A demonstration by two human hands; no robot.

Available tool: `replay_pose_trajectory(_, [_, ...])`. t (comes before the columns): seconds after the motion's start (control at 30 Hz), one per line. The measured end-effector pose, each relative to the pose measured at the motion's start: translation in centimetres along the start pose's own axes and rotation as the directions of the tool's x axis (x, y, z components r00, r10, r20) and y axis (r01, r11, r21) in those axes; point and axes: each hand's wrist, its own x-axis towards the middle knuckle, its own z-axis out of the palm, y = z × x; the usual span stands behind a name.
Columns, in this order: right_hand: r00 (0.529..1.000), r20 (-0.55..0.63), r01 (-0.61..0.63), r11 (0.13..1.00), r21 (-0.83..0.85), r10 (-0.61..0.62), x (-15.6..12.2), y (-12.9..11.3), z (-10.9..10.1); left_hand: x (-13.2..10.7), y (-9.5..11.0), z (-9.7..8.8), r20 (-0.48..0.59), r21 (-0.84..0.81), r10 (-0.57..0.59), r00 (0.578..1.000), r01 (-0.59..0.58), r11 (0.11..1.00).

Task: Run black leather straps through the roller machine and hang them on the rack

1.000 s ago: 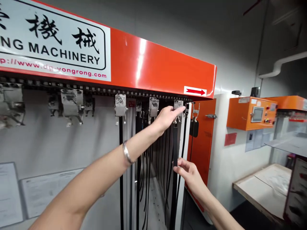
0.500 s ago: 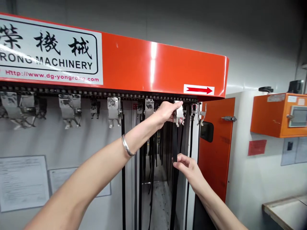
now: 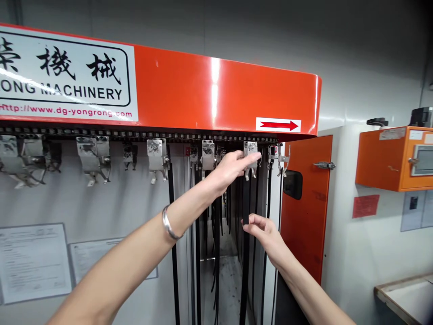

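Note:
My left hand (image 3: 232, 167), a silver bangle on its wrist, is at a metal spring clip (image 3: 251, 148) under the orange rail. Its thumb lies across the clip's front; the other fingers are partly hidden. A flat black strap (image 3: 246, 262) hangs straight down from the jaws of this clip. Lower down, my right hand (image 3: 267, 232) pinches the strap lightly, thumb in front and a fingertip showing past its left edge. To the left, another metal clip (image 3: 208, 151) hangs from the same chain (image 3: 176, 135).
The orange rail cover (image 3: 176, 85) with a red arrow label (image 3: 278, 125) runs overhead. More clips (image 3: 156, 155) and several hanging black straps (image 3: 172, 253) line the left. An orange door (image 3: 306, 216) and orange control box (image 3: 382, 158) stand right, above a ledge (image 3: 402, 289).
My left thumb has moved down from the clip's top to lower across its front, baring more of the clip. My right hand stays at the strap. The view has shifted slightly.

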Motion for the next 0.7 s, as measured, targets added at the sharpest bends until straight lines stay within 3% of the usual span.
replay_pose_trajectory(0.13, [0.999,-0.024,0.023,0.999,-0.027,-0.024,0.2,0.4,0.1,-1.8,-2.7,0.0,-0.160,0.135,0.019,0.987,0.003,0.991])
replay_pose_trajectory(0.27, [0.998,-0.065,0.013,0.999,-0.038,-0.015,0.1,0.5,0.3,-1.6,-4.1,0.1,-0.177,0.222,0.108,0.978,-0.067,0.973])
replay_pose_trajectory(0.4, [0.972,-0.232,0.023,0.994,-0.103,-0.047,-2.7,0.8,0.3,-3.4,-4.3,0.4,-0.203,0.168,0.174,0.964,-0.141,0.976])
replay_pose_trajectory(0.5, [0.929,-0.370,-0.062,0.981,-0.181,-0.010,-8.2,3.2,0.6,-8.5,-5.8,1.1,-0.227,0.210,0.360,0.905,-0.316,0.925])
replay_pose_trajectory(0.6, [0.863,-0.493,-0.242,0.946,-0.216,0.108,-17.1,7.8,1.2,-15.3,-9.4,3.0,-0.137,0.253,0.578,0.805,-0.535,0.806])
replay_pose_trajectory(0.67, [0.777,-0.598,-0.377,0.906,-0.195,0.195,-24.5,10.6,1.6,-19.5,-12.3,5.6,-0.063,0.199,0.687,0.724,-0.666,0.719])
replay_pose_trajectory(0.7, [0.715,-0.660,-0.444,0.879,-0.173,0.232,-28.4,11.3,1.6,-21.5,-13.6,7.5,-0.015,0.141,0.691,0.723,-0.683,0.717])
